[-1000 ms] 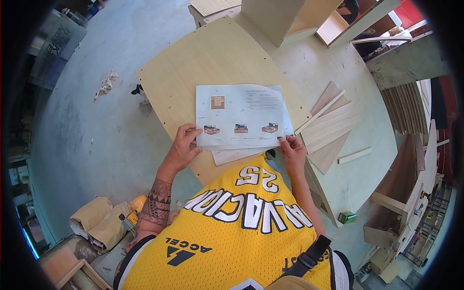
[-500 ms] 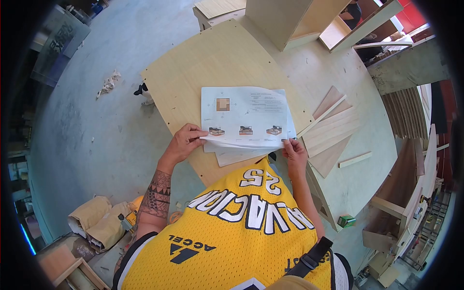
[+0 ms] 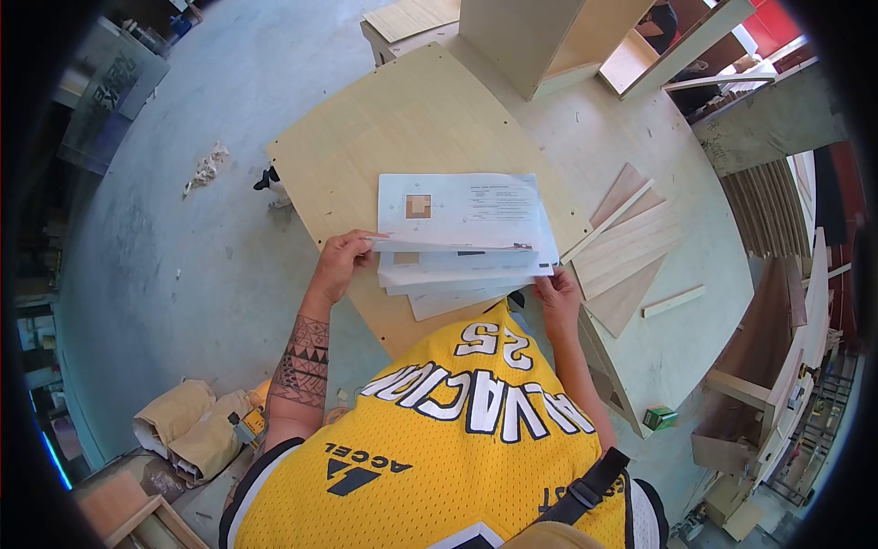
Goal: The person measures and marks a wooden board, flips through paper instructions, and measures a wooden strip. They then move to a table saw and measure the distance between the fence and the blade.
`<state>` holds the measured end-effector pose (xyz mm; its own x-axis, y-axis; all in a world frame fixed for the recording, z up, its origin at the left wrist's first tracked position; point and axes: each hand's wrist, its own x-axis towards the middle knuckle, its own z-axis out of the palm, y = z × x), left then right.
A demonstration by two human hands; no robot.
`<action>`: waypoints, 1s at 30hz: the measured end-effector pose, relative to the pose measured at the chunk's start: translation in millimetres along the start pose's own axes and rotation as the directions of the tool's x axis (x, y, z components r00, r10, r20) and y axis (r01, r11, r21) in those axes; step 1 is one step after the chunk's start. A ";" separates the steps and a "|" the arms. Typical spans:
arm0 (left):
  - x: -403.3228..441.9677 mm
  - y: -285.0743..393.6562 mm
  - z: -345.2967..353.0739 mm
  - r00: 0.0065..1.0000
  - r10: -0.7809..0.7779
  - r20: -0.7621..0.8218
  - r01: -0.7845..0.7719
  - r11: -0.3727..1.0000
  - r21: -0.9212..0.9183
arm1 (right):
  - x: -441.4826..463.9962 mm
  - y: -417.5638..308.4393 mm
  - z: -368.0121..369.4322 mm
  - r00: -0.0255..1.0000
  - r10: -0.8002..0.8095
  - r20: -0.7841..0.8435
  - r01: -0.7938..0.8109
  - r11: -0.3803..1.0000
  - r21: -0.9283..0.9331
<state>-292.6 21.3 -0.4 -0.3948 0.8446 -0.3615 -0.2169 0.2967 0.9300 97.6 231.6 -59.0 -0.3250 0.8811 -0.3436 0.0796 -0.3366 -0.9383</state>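
Note:
A stack of printed drawing sheets (image 3: pixel 444 206) lies over a pale plywood panel (image 3: pixel 384 119), showing a small brown plan and lines of text. My left hand (image 3: pixel 342 266) pinches the near left corner of the top sheet, which is lifted and bent upward. Beneath it another printed page partly shows. My right hand (image 3: pixel 557 295) grips the near right corner of the sheets below, thumb on top. Some loose paper sticks out under the stack, towards my body.
Thin wood boards (image 3: pixel 631 242) and a short batten (image 3: pixel 673 302) lie on the worktable at right. A green box (image 3: pixel 659 418) sits near its corner. An open cabinet carcass (image 3: pixel 558 46) stands at the back; part of another person shows behind it. Brown paper bags (image 3: pixel 197 425) are at lower left.
My left hand has raised the top sheet's near edge and moved slightly up, uncovering part of the page beneath. My right hand stays at the right corner.

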 end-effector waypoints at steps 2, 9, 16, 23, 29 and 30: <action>3.5 1.7 5.8 0.994 -0.025 -0.110 0.002 0.980 -0.200 | 0.9 2.9 1.4 1.000 -0.023 -0.007 0.023 1.000 -0.007; 19.6 12.2 9.0 0.947 -0.016 -0.322 -0.123 0.905 -0.408 | 3.1 13.2 0.3 0.992 -0.123 0.015 0.121 0.989 0.083; 28.0 33.1 12.9 0.928 0.050 -0.369 -0.237 0.844 -0.481 | -3.5 -14.1 0.6 0.989 0.133 -0.059 -0.125 0.985 0.119; 19.1 19.5 3.8 0.990 -0.101 -0.099 0.078 0.974 -0.214 | 1.1 -0.5 2.7 1.000 -0.014 0.014 0.015 0.996 -0.083; 21.9 5.1 14.8 0.959 -0.041 -0.280 0.018 0.996 -0.084 | 3.1 2.6 0.4 0.997 -0.050 0.050 0.052 0.998 -0.038; 22.3 9.5 16.9 0.958 -0.041 -0.283 0.018 0.996 -0.084 | 3.2 3.1 0.5 0.997 -0.057 0.047 0.058 0.998 -0.033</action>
<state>-288.4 50.5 1.5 -0.6220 0.6712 -0.4033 -0.2984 0.2730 0.9146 96.3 233.2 -63.0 -0.3730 0.8822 -0.2875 0.0918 -0.2733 -0.9575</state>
